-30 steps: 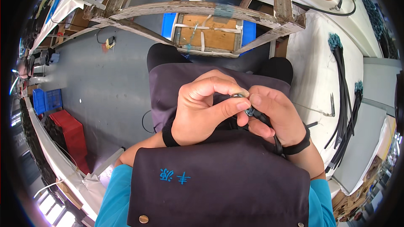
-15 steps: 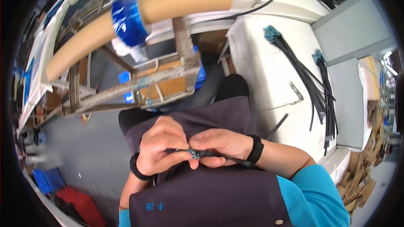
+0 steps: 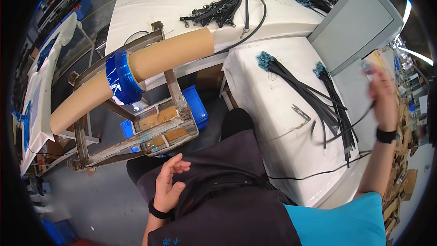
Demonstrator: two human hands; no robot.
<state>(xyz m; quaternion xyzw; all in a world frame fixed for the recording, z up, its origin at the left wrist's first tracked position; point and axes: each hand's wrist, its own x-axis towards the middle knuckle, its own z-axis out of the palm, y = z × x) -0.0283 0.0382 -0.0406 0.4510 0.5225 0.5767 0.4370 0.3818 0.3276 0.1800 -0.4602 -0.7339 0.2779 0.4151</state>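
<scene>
My left hand (image 3: 169,183) hovers over the dark apron (image 3: 218,166) on my lap, fingers loosely curled and thumb apart, holding nothing. Out to the right, my right hand (image 3: 381,89) is raised and blurred by motion. From it trails a black strap (image 3: 359,122), with a bluish bit at the fingertips. Left of that hand, two bundles of black straps (image 3: 302,86) (image 3: 334,95) with teal thread ends lie on the white-covered bench (image 3: 282,150). Metal thread snips (image 3: 300,113) tied to a string rest beside them.
A cardboard tube (image 3: 173,53) with a blue film roll (image 3: 123,76) lies across a worn metal frame (image 3: 136,139). Black straps with metal hooks (image 3: 223,7) cover part of the far table. A grey panel (image 3: 355,23) borders the bench; a black cable (image 3: 318,172) crosses it.
Both hands were together at my lap on the strap's teal end. The left has let go and opened; the right has swung out to the upper right with the strap. The view has shifted.
</scene>
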